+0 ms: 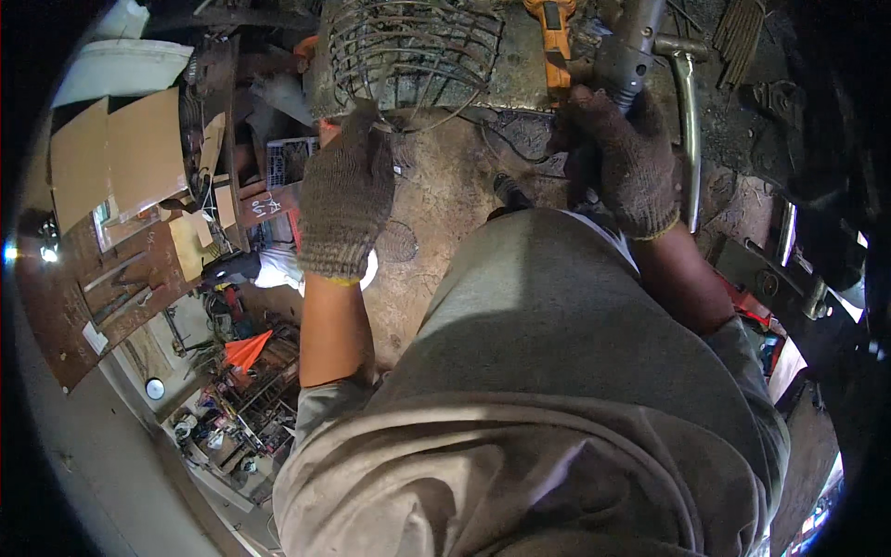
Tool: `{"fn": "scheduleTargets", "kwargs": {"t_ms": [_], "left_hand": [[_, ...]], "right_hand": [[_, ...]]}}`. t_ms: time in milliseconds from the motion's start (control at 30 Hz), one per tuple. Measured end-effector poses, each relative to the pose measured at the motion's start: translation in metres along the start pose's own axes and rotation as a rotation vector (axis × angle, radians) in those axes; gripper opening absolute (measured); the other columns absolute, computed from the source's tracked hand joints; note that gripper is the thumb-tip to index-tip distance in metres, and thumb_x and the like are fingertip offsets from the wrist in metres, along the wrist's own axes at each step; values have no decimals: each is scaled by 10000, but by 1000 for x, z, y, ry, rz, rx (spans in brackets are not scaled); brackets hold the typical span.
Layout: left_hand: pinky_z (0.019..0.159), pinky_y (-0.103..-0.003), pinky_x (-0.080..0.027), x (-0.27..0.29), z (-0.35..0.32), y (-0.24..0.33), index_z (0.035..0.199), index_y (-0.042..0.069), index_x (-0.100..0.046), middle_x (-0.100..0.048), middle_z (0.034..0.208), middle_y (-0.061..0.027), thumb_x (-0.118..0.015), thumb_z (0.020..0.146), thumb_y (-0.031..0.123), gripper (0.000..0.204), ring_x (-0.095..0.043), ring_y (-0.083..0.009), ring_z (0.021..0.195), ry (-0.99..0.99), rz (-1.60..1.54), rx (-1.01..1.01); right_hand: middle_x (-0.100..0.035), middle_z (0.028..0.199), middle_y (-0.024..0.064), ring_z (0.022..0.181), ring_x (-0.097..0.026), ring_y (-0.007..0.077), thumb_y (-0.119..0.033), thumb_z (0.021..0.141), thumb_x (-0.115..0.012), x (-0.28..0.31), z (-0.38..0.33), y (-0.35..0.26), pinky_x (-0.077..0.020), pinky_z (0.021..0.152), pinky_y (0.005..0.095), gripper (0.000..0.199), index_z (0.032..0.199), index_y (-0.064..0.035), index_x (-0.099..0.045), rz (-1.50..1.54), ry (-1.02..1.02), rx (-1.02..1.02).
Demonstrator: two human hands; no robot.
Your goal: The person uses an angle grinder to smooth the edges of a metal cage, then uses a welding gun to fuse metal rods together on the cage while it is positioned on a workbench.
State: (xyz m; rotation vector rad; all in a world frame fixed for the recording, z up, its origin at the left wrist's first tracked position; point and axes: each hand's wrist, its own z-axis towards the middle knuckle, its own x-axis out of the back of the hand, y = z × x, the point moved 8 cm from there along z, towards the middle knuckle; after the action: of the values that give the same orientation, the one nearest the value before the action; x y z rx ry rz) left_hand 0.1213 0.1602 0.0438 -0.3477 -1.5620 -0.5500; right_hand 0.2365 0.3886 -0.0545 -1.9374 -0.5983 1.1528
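My left hand [345,190], in a brown knitted glove, reaches to the near edge of a curved metal-rod grille [418,46]. Its fingers are pressed together at a bent rod there, and the fingertips are partly hidden. My right hand [636,172], gloved alike, is closed with the fingers curled round something dark that I cannot make out. Just beyond it is a grey metal cylinder [633,56] with holes and a ribbed end. A shiny bar [689,139] runs down beside this hand. An orange tool [555,42] lies between the grille and the cylinder.
Thin metal rods [740,37] lie in a bundle at the far right. Cardboard [116,162] stands on a brown board at left, near a blue-grey plastic crate [288,160]. Clutter with an orange cloth-like piece [248,351] covers the lower left. A dark cable [510,144] curves between my hands.
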Motion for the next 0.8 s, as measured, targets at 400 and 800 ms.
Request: {"fn": "scheduleTargets", "kwargs": {"t_ms": [400, 800], "left_hand": [[705, -480, -551, -3, -4, 26, 1253, 93, -637, -707, 969, -202, -598, 914, 181, 352, -693, -380, 800, -60, 55, -138], [661, -448, -555, -1, -2, 10, 1255, 92, -644, -713, 974, -208, -615, 927, 160, 337, -705, -374, 786, 45, -33, -173]], "right_hand": [[-707, 858, 101, 724, -704, 163, -268, 916, -738, -1, 8, 4, -575, 642, 312, 416, 1201, 3, -600, -131, 33, -28], [-694, 945, 118, 759, -707, 196, -225, 929, -726, -9, 8, 5, -597, 641, 347, 386, 1218, -9, -589, -10, -10, -15]]}}
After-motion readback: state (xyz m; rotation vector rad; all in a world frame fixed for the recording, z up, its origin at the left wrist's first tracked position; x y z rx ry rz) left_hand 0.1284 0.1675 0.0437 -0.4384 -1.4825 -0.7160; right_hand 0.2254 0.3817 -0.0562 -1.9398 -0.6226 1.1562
